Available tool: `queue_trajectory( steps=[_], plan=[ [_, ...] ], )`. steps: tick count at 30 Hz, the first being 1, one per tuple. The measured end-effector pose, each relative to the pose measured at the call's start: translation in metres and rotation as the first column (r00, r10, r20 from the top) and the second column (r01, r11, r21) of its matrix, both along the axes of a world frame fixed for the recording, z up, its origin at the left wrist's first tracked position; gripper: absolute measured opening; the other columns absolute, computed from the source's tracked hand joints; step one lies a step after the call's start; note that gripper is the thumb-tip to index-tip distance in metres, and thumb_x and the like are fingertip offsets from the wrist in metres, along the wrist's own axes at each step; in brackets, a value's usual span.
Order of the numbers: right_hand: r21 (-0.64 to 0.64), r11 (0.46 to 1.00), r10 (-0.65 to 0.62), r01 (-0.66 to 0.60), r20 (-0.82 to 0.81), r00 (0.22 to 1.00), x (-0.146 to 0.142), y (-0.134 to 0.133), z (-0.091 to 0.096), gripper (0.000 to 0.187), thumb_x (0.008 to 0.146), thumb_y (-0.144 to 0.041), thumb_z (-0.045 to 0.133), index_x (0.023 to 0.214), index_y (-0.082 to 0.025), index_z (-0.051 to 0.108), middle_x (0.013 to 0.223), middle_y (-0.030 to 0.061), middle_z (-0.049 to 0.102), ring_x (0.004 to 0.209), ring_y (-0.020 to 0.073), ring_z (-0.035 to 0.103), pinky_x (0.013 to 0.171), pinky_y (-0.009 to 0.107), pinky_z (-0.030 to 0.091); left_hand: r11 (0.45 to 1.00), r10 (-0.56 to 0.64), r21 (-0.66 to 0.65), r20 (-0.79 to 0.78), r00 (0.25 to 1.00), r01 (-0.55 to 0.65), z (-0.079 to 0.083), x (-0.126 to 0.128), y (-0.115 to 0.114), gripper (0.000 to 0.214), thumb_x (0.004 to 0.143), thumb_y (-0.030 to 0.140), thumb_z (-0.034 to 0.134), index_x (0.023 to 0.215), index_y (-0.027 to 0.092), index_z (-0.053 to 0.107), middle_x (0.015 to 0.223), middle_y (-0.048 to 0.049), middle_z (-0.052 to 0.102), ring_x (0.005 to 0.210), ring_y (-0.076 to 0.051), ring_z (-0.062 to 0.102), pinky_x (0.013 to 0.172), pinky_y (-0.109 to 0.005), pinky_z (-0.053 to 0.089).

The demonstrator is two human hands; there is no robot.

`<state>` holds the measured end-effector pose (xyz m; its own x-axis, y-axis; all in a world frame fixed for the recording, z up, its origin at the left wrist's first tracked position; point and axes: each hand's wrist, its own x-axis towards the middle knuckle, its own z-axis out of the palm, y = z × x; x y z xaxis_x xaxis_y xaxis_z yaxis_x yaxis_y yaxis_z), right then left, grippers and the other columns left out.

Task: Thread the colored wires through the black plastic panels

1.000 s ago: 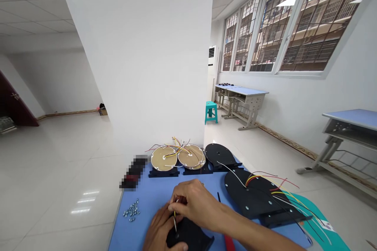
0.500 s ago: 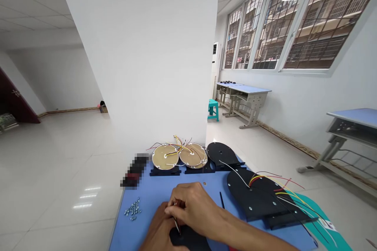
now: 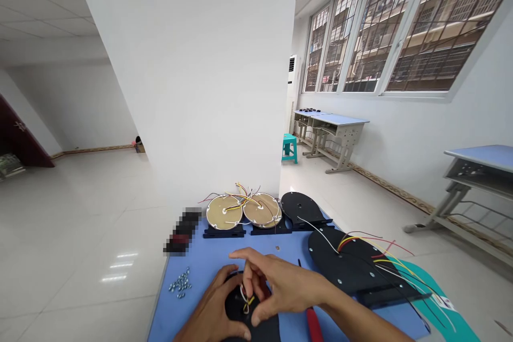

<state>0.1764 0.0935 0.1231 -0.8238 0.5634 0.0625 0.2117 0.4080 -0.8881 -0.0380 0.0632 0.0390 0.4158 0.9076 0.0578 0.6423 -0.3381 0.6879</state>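
Observation:
A black round plate [image 3: 262, 326] lies at the table's near edge. My left hand [image 3: 218, 304] grips it from the left, with its fingers along the far rim and its thumb across the near part. Short yellow and white wires [image 3: 246, 307] come up through the plate's middle and bend over. My right hand [image 3: 276, 283] is above the plate with curled fingers on the wires, the index finger stretched out and the thumb low by the plate. Its fingers partly hide the wires. A screwdriver with a red handle [image 3: 314, 326] lies to the right, partly under my right forearm.
Small screws [image 3: 180, 284] lie in a pile on the blue table [image 3: 208, 264]. Two tan discs with wires [image 3: 224, 212] and a black plate [image 3: 300, 208] line the back. Larger black plates with loose wires [image 3: 340, 264] lie right, beside a teal stool [image 3: 452, 307].
My right hand has opened out from a tight pinch and its index finger now extends. My left hand has spread around the plate, and the wires at its middle have come into sight.

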Motion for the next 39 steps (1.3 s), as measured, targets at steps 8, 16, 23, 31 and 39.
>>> queue_trajectory(
  steps=[8, 16, 23, 31, 39],
  plan=[
    [0.321, 0.946, -0.003, -0.047, 0.152, 0.988, -0.011, 0.001, -0.063, 0.016, 0.08, -0.023, 0.07, 0.095, -0.021, 0.074, 0.088, 0.0038, 0.07, 0.085, 0.0187, 0.064, 0.077, 0.026, 0.048, 0.977, 0.14, -0.18, 0.129, 0.982, -0.115, -0.016, -0.005, -0.011, 0.088, 0.055, 0.013, 0.084, 0.136, 0.02, 0.05, 0.14, -0.0111, 0.048, 0.133, -0.028, 0.044, 0.116, -0.043, 0.03],
    [0.248, 0.957, -0.162, 0.15, 0.029, 0.986, -0.022, -0.011, -0.074, 0.01, 0.082, -0.014, 0.066, 0.082, -0.019, 0.075, 0.085, 0.0012, 0.073, 0.089, 0.0161, 0.065, 0.084, 0.023, 0.047, 0.967, 0.212, -0.173, 0.151, 0.966, -0.185, -0.027, -0.005, -0.017, 0.081, 0.057, 0.007, 0.071, 0.134, 0.023, 0.054, 0.144, -0.0105, 0.046, 0.137, -0.027, 0.042, 0.119, -0.047, 0.026],
    [0.115, 0.929, -0.361, 0.351, 0.086, 0.929, -0.03, -0.017, -0.072, 0.011, 0.077, -0.011, 0.065, 0.073, -0.017, 0.074, 0.073, 0.0001, 0.07, 0.071, 0.0146, 0.063, 0.067, 0.021, 0.047, 0.97, 0.228, -0.103, 0.089, 0.97, -0.218, -0.029, -0.003, -0.026, 0.078, 0.062, 0.007, 0.067, 0.137, 0.023, 0.052, 0.153, -0.01, 0.041, 0.142, -0.028, 0.035, 0.118, -0.048, 0.025],
    [0.005, 0.949, -0.314, 0.315, 0.091, 0.945, -0.027, -0.008, -0.068, 0.011, 0.071, -0.011, 0.069, 0.072, -0.019, 0.076, 0.066, -0.0026, 0.066, 0.062, 0.0121, 0.059, 0.058, 0.019, 0.043, 0.966, 0.254, -0.067, 0.068, 0.965, -0.25, -0.048, -0.004, -0.03, 0.074, 0.067, 0.01, 0.067, 0.138, 0.02, 0.051, 0.154, -0.0126, 0.039, 0.143, -0.029, 0.034, 0.117, -0.049, 0.026],
    [-0.07, 0.954, -0.293, 0.291, -0.031, 0.956, -0.013, -0.017, -0.068, 0.015, 0.075, -0.012, 0.066, 0.079, -0.022, 0.077, 0.078, -0.0001, 0.067, 0.078, 0.0163, 0.063, 0.075, 0.025, 0.049, 0.988, 0.15, -0.006, -0.185, 0.971, -0.154, -0.046, -0.013, -0.037, 0.094, 0.065, 0.022, 0.08, 0.147, 0.029, 0.034, 0.159, -0.0095, 0.029, 0.145, -0.035, 0.028, 0.116, -0.058, 0.025]
  ],
)
